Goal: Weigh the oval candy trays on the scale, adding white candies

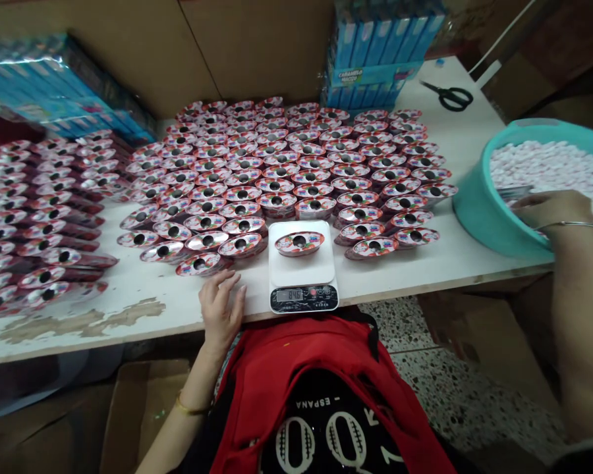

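Observation:
A white digital scale (303,268) lies at the table's front edge, its display reading what looks like 846. On its platform stands one oval-topped packet (299,243), red and white with a dark round hole. My left hand (221,301) rests on the table left of the scale, fingers bent but apart, close to the nearest packet (201,264) and holding nothing. Over at the right, my right hand (556,207) reaches into a turquoise basin (489,214) of small white pieces (548,164). Its fingers are closed around a grey scoop-like piece (514,192), mostly hidden.
Rows of similar packets (281,171) cover the table's middle, and more packets (49,214) stand at the left. Wrapped bundles of blue boxes stand at the back (375,59) and back left (64,92). Black scissors (452,97) lie behind the basin.

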A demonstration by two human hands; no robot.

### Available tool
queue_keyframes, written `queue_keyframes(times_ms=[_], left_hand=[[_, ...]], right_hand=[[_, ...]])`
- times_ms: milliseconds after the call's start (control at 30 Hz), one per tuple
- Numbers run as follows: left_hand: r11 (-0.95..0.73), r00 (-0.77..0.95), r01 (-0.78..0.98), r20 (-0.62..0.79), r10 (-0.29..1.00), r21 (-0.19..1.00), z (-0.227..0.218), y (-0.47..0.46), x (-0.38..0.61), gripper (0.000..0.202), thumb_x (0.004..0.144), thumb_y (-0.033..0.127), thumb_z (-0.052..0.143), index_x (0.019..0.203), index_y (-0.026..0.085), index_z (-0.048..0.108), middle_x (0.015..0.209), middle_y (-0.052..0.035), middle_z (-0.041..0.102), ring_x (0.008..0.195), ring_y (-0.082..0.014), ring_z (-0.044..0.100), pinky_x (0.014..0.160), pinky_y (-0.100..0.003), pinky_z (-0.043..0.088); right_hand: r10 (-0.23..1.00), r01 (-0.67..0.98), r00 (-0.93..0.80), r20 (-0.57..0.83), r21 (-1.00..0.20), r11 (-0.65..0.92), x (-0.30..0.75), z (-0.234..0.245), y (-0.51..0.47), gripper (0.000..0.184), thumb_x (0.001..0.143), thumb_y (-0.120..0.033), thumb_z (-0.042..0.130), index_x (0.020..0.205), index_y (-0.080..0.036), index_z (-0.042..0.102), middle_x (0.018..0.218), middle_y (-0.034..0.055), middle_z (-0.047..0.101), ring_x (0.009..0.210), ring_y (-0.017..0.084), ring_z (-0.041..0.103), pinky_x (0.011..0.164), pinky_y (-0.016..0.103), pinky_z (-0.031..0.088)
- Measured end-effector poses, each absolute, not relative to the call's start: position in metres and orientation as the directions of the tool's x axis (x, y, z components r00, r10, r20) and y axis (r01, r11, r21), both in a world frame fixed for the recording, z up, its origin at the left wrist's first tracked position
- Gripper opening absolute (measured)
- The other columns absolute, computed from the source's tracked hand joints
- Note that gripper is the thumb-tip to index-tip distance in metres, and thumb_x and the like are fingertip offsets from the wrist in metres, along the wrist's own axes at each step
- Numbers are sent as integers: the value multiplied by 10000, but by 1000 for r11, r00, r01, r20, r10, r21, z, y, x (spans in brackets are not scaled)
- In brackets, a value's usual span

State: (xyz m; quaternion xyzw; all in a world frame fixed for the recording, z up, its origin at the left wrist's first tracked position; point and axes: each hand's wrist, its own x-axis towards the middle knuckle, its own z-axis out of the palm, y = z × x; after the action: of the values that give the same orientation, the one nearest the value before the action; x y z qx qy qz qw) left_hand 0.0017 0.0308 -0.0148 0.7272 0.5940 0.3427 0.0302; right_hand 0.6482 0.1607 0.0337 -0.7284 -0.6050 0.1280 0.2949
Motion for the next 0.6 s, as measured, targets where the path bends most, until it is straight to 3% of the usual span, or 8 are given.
queue_keyframes(times_ms=[100, 200, 267, 333, 400, 500, 600], left_hand=[[-281, 51, 841, 450, 892, 462, -24, 33, -3, 258, 855, 237, 574, 1107, 194, 603, 1110, -112, 616, 1087, -219, 563, 959, -398, 417], [-281, 37, 831, 455, 890, 481, -29, 34, -5, 255, 850, 230, 577, 1100, 186, 608, 1099, -114, 620, 1062, -217, 571, 950, -398, 425], [-280, 30, 826, 458, 888, 489, -31, 35, -5, 257, 847, 233, 581, 1097, 186, 610, 1097, -115, 623, 1061, -221, 573, 946, -401, 430], [-279, 27, 824, 458, 889, 493, -32, 35, -6, 256, 846, 241, 579, 1095, 189, 611, 1097, -114, 625, 1064, -225, 574, 941, -403, 433], [-277, 23, 823, 458, 889, 496, -33, 35, -6, 256, 847, 245, 577, 1094, 189, 611, 1098, -114, 625, 1061, -225, 576, 939, -403, 434], [-269, 10, 826, 464, 886, 496, -33, 34, -7, 255, 848, 247, 576, 1093, 189, 611, 1095, -114, 626, 1052, -223, 577, 938, -402, 431], [-269, 2, 825, 473, 881, 498, -34, 33, -8, 250, 848, 246, 577, 1089, 189, 611, 1086, -112, 628, 1044, -221, 577, 934, -398, 429]], right_hand=[[933, 801, 305, 192, -582, -142, 640, 50, 149, 422, 656, -85, 684, 380, -352, 511, 331, -68, 365, 378, 128, 271, 539, 322, 272], [846, 608, 500, 184, -770, -192, 581, 83, 141, 248, 749, -239, 692, 544, -333, 590, 462, -17, 498, 427, 155, 374, 515, 330, 287], [846, 458, 515, 134, -878, -140, 515, 106, 137, 100, 728, -285, 739, 670, -298, 659, 601, 13, 576, 513, 163, 475, 527, 325, 335], [933, 357, 355, 61, -931, -75, 440, 122, 134, 79, 719, -296, 756, 745, -273, 686, 696, 15, 609, 561, 144, 507, 555, 314, 388], [996, 330, 87, -9, -943, -38, 372, 129, 130, 95, 741, -313, 735, 771, -236, 688, 696, 15, 620, 553, 128, 517, 536, 302, 407], [969, 342, -243, -39, -938, 47, 300, 123, 128, 89, 812, -286, 651, 794, -200, 669, 702, 12, 616, 582, 121, 526, 551, 293, 421], [916, 452, -399, 35, -861, 230, 268, 111, 131, 76, 836, -188, 605, 774, -190, 649, 788, 22, 630, 709, 137, 554, 656, 302, 429]])
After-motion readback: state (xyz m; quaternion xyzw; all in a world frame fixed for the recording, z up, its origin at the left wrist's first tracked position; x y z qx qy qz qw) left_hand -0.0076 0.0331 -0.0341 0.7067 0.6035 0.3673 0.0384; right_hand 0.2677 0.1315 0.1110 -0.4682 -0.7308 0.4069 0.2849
